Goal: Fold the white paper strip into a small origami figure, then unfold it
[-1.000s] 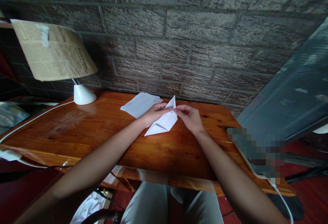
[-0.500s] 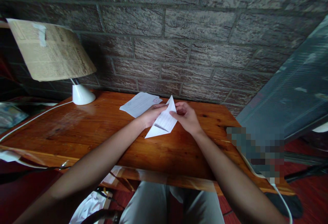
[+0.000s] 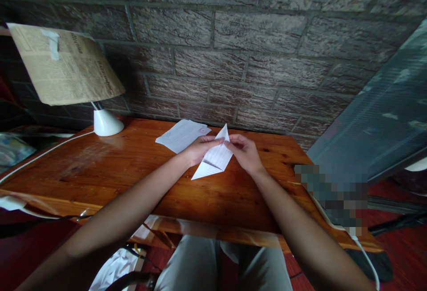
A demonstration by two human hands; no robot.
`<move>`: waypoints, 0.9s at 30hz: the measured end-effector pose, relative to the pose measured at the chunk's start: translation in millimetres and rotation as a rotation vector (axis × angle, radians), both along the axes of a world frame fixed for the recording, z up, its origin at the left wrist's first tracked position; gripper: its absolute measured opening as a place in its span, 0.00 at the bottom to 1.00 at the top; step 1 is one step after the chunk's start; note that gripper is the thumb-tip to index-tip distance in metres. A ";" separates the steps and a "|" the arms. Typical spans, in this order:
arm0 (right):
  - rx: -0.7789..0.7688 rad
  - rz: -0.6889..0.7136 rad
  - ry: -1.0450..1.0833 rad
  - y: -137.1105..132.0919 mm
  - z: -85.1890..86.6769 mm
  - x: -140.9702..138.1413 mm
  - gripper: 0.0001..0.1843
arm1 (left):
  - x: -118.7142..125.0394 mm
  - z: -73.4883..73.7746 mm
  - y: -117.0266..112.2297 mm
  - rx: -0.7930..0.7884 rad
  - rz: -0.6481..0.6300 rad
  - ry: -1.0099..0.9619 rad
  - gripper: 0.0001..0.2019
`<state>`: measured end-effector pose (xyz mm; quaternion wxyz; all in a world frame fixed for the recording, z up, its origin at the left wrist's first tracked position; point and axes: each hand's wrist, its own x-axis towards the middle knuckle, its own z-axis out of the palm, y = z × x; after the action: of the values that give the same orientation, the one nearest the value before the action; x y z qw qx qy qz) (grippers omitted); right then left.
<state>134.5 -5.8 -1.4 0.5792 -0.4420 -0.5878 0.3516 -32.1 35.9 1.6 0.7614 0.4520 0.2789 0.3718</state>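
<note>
A folded sheet of white paper [image 3: 215, 157] with faint printed lines is held between my hands above the wooden desk. Its top ends in a narrow point, and a triangular flap sticks out at the lower left. My left hand [image 3: 200, 149] grips the left edge, thumb lying across the front near the upper fold. On the other side my right hand [image 3: 246, 151] pinches the upper right edge, its thumb close to the left thumb. The fingers behind the sheet are partly hidden.
Printed papers [image 3: 183, 134] with a red stamp lie behind my left hand. A lamp [image 3: 108, 123] with a newsprint shade stands at the left, its white cord running along the desk [image 3: 133, 184]. A blurred-out object with a white cable [image 3: 367, 255] lies at the right edge. A brick wall rises behind.
My left thumb has come onto the front of the paper near its tip, beside the right thumb. The paper has shifted slightly right.
</note>
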 end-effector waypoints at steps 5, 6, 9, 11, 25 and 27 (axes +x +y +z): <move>-0.015 -0.033 0.030 0.8 -2.4 1.5 0.13 | 0.6 0.7 -3.1 0.022 0.011 0.030 0.18; -0.015 -0.042 0.029 1.1 -2.8 1.6 0.14 | 0.8 0.5 -3.0 0.021 0.011 0.029 0.18; -0.018 -0.064 0.009 2.0 -3.7 1.0 0.15 | 1.8 -0.8 -1.9 0.002 0.019 0.009 0.16; -0.014 -0.069 -0.010 2.5 -4.3 0.5 0.16 | 3.0 -2.3 -0.5 -0.015 0.039 0.001 0.15; -0.041 -0.063 -0.029 4.9 -9.6 1.6 0.17 | 3.9 -5.6 1.2 0.108 0.076 0.053 0.20; -0.044 -0.078 -0.032 4.7 -9.7 1.4 0.17 | 4.0 -4.8 0.4 0.088 0.090 0.059 0.21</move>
<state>135.9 -1.1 -11.1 0.5730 -0.4829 -0.5714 0.3347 -28.1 36.3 -3.1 0.7149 0.4828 0.3044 0.4039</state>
